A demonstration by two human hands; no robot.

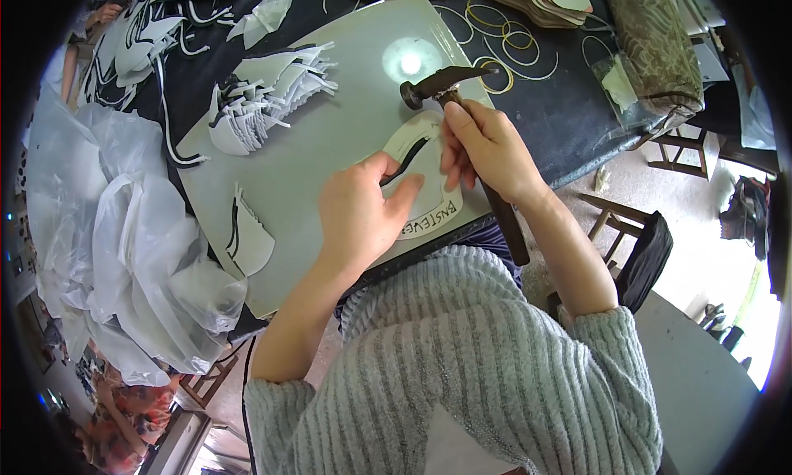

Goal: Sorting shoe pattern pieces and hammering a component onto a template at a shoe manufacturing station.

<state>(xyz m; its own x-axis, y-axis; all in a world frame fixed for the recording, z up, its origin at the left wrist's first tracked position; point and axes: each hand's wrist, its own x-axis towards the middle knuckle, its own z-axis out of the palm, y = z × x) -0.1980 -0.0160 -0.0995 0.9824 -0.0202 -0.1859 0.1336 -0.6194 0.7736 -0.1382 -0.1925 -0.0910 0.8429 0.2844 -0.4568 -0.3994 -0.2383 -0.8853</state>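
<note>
My right hand (499, 157) is closed round the wooden handle of a hammer (513, 231), and its dark metal head (433, 87) sticks out past my thumb. Below the head lies a flat cream pattern piece (437, 215) with dark hand lettering along its near edge. On this piece runs a curved black strip (406, 160), edging white material. My left hand (359, 215) bends over the left side, index finger at the strip and thumb pressed on the white surface. Its other fingers are hidden. The fingertips of my right hand are close to the strip's far end.
Under the work is a grey board (330, 157). A stack of black-edged white pieces (268, 95) and one single piece (249, 240) lie leftward. Clear plastic bags (136, 227) bulge at far left. Yellow and white rings (507, 42) and a patterned cushion-like roll (656, 42) occupy the far right.
</note>
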